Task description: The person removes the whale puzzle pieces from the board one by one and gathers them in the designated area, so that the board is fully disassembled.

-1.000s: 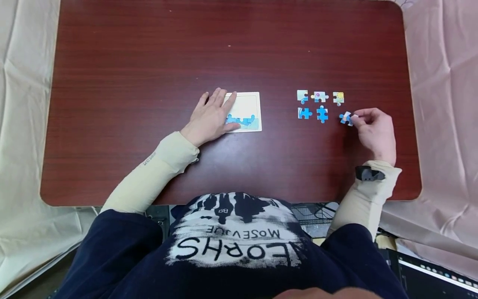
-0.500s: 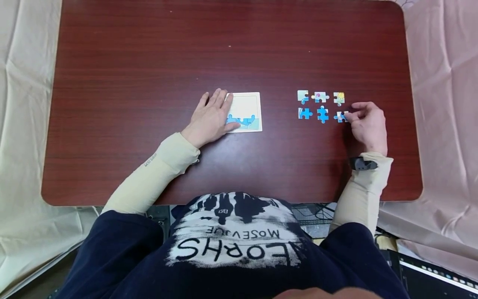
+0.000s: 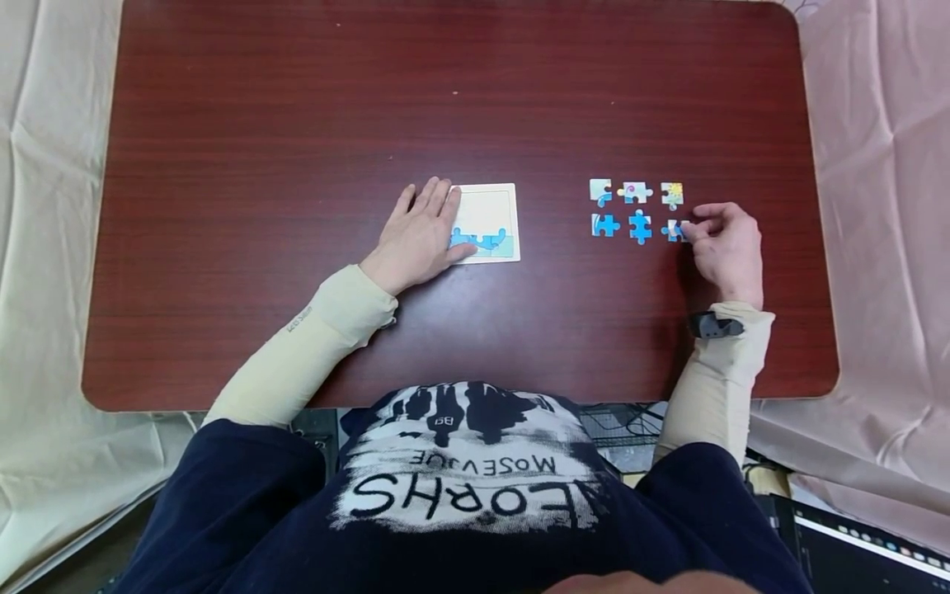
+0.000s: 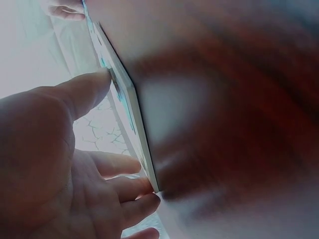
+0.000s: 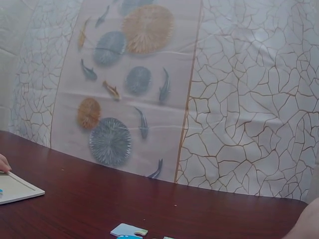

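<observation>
My left hand [image 3: 418,237] lies with straight, spread fingers over the left part of a white puzzle board [image 3: 482,206]. Blue jigsaw pieces [image 3: 493,245] fill the board's lower strip; the hand hides its left side. In the left wrist view, the thumb and fingertips touch the board's edge [image 4: 130,102]. At the right, my right hand [image 3: 731,252] pinches a blue and white jigsaw piece [image 3: 674,231] by its right side, low at the tabletop. Thumb and fingers cover part of that piece. The right wrist view barely catches this hand [image 5: 305,224] at its edge.
Loose jigsaw pieces stand in two rows left of and above my right hand, among them a yellow one [image 3: 672,194], a pink-swirl one [image 3: 635,192] and a blue one [image 3: 640,227]. The dark red table [image 3: 297,99] is bordered by pale curtains [image 3: 876,206].
My right hand has moved left with the jigsaw piece, which has turned and now lines up at the end of the lower row. The left hand has stayed nearly still on the board.
</observation>
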Action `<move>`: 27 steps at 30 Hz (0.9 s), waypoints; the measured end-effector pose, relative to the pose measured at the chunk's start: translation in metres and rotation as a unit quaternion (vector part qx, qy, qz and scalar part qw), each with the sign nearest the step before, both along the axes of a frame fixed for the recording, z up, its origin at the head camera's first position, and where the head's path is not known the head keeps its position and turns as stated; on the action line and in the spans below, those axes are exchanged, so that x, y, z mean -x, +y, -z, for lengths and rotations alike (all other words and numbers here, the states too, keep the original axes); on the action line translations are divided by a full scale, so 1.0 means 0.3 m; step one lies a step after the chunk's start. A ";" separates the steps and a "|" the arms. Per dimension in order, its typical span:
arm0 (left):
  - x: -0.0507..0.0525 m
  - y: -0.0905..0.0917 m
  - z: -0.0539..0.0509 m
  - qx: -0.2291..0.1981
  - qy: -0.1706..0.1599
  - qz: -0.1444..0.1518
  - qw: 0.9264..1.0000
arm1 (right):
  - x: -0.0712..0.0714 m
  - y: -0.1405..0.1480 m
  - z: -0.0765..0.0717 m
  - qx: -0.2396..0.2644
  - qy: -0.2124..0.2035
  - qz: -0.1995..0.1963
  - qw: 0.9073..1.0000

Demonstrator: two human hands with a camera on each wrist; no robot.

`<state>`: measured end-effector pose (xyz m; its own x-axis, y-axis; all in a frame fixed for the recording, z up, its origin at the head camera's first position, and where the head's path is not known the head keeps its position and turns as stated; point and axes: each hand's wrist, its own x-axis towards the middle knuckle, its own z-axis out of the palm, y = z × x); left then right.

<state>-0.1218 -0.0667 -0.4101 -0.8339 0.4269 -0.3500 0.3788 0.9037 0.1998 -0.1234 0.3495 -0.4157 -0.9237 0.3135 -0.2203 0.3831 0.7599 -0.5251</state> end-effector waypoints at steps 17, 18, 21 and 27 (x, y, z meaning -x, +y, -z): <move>-0.007 0.005 -0.002 -0.009 -0.014 -0.009 1.000 | 0.005 -0.018 -0.018 0.025 0.054 0.047 0.997; -0.009 0.005 -0.003 -0.010 -0.015 -0.010 1.000 | 0.004 -0.032 -0.026 0.030 0.066 0.048 0.996; -0.014 0.001 -0.006 -0.014 -0.019 -0.008 1.000 | 0.003 -0.107 -0.057 0.045 0.116 0.033 0.992; -0.023 -0.023 -0.026 -0.049 -0.009 0.003 0.999 | -0.018 -0.374 -0.103 0.056 0.145 -0.143 0.977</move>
